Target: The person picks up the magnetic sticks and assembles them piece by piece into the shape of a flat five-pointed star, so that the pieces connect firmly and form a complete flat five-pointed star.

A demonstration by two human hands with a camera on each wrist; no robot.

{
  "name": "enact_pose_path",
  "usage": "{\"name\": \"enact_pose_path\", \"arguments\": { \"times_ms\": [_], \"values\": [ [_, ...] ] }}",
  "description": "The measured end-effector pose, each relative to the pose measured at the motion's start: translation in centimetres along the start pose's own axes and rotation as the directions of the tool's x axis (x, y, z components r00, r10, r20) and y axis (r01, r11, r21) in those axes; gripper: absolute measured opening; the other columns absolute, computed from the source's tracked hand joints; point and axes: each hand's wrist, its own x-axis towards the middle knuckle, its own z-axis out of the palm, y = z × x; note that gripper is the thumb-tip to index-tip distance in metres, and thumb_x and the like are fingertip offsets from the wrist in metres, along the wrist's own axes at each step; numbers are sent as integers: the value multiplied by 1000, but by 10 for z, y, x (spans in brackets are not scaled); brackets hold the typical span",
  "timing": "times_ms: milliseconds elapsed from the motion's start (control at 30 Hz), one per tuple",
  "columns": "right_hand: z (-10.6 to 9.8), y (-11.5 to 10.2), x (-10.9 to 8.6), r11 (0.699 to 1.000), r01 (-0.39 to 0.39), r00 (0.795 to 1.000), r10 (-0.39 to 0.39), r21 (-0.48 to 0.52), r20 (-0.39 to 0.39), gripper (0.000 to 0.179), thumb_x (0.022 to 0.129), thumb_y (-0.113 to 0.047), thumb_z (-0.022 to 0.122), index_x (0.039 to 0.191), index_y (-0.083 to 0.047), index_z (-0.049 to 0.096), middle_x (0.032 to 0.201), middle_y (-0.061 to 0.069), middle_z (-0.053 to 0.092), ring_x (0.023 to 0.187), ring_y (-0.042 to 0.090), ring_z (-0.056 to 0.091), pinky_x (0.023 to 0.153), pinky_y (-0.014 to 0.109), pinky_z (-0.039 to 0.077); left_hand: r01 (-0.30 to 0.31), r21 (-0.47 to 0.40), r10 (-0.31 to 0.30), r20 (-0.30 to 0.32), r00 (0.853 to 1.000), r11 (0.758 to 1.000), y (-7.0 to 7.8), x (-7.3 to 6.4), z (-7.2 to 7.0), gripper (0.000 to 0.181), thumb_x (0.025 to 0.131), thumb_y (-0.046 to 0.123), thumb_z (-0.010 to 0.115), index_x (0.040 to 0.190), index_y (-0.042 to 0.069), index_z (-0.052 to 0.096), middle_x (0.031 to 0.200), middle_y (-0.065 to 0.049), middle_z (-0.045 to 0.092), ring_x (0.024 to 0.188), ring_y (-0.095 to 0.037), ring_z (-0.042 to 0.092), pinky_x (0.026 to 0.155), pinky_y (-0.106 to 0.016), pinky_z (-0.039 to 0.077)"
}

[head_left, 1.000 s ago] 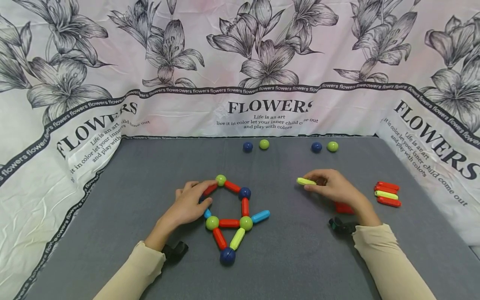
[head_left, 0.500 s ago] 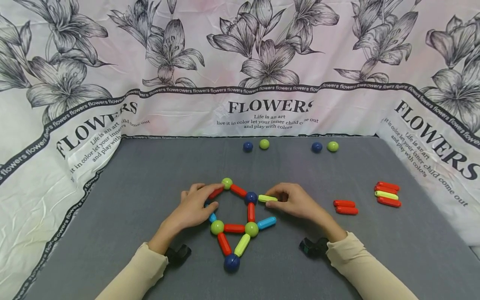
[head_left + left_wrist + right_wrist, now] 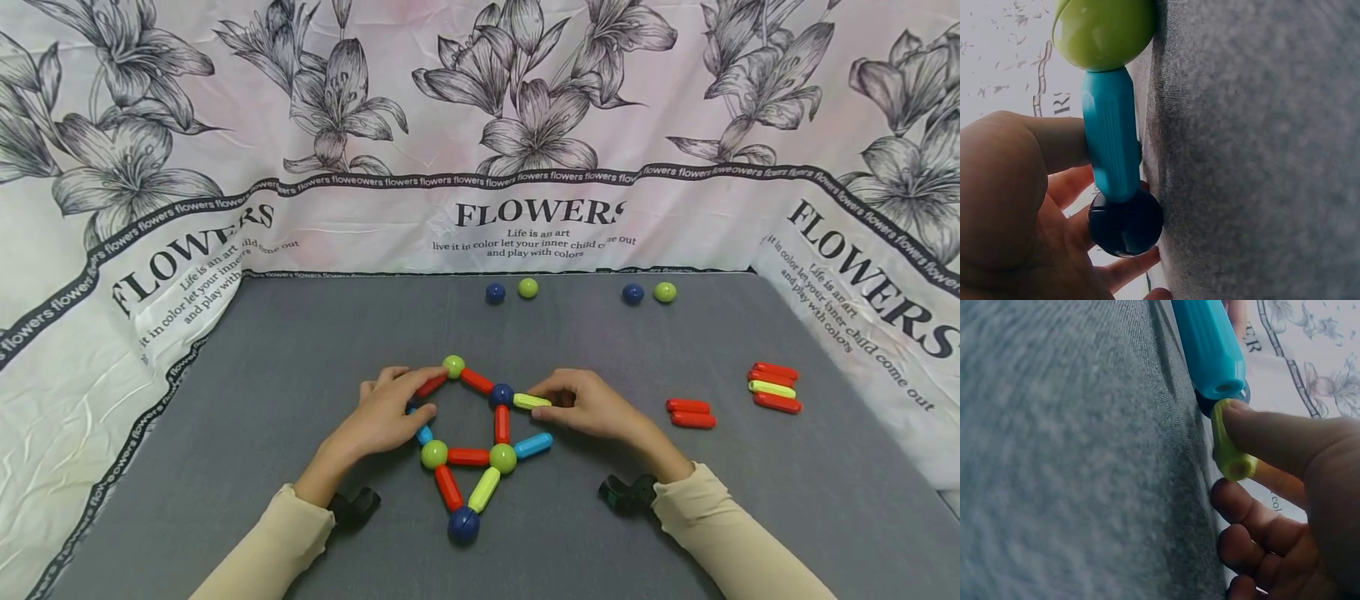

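A flat ball-and-stick magnetic structure lies mid-table, with a red stick (image 3: 468,457) joining two green balls. My left hand (image 3: 390,414) grips its left side, the thumb against a light-blue stick (image 3: 1110,134) and the fingers around a dark blue ball (image 3: 1125,223). The index fingertip reaches the top green ball (image 3: 453,367). Between thumb and index finger, my right hand (image 3: 592,406) pinches a yellow-green stick (image 3: 531,401), its left end touching the structure's right dark blue ball (image 3: 502,395). Below it, another light-blue stick (image 3: 534,445) juts out from a green ball (image 3: 502,458).
Two red sticks (image 3: 691,414) lie right of my right hand, and several red sticks with a yellow-green stick (image 3: 772,389) lie farther right. Along the back edge sit blue balls (image 3: 633,294) and green balls (image 3: 664,292). Printed cloth (image 3: 540,225) walls the grey table.
My right hand has carried the yellow-green stick left until it meets the dark blue ball. The structure, with my left hand on it, shifted slightly right and toward me, then stayed still.
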Motion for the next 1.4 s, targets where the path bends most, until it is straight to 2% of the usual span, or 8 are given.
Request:
{"name": "enact_pose_path", "arguments": {
  "times_ms": [133,333,433,567,767,1167,1300,1400],
  "values": [
    [-4,0,-1,1000,12,998,-12,-5,57,31,90,-26,79,120,-17,74,89,-6,63,70,7,51,62,22,43,5,-5,-5,7,1000,1000,0,0,0,56,98,24,66,151,29,49,149,-3,57,142,-37,37,97,-56,26],
    [-13,3,-8,997,46,984,-57,69,167,55,85,-31,84,135,-22,63,119,0,60,91,19,52,78,30,44,-7,-9,7,-3,1000,1000,1,-1,0,56,98,24,67,151,28,50,148,-2,58,142,-37,37,98,-56,26],
    [-15,2,-9,997,43,972,-57,67,226,60,79,-38,88,132,-28,62,128,-4,55,98,19,50,85,35,38,-12,-13,12,-7,1000,1000,1,-1,0,55,97,23,67,150,27,51,148,-2,59,142,-37,38,98,-56,26],
    [-13,0,-8,997,63,963,-71,42,261,49,77,-40,89,120,-31,67,126,-7,53,102,15,50,88,37,31,-13,-15,12,-6,1000,1000,1,0,0,55,97,23,67,150,28,51,148,-2,59,143,-38,37,98,-57,26],
    [-10,-1,-7,996,88,965,-93,32,243,27,82,-35,86,105,-30,72,117,-5,57,97,12,51,88,36,30,-12,-14,12,-4,1000,1000,1,0,0,55,98,23,67,150,28,51,148,-3,59,143,-37,37,98,-56,26],
    [-9,1,-7,996,57,971,-71,67,230,28,84,-35,84,107,-27,73,117,-4,58,93,16,51,86,37,32,-3,-22,3,6,1000,1000,-1,0,-2,55,98,24,67,150,27,51,149,-3,58,143,-38,36,100,-58,25],
    [-10,4,-6,991,44,976,-69,124,204,27,86,-31,83,110,-22,73,117,-1,59,93,20,52,84,33,39,10,-10,-10,-2,1000,1000,-4,1,-4,55,98,25,67,151,26,51,150,-4,57,142,-38,37,99,-57,25],
    [-13,8,-6,985,42,985,-69,166,156,25,89,-24,81,111,-19,71,115,2,61,88,21,55,76,28,45,18,7,-18,-9,1000,1000,-7,0,-6,55,98,25,66,151,26,50,150,-4,56,142,-38,37,98,-57,26]
  ]
}}
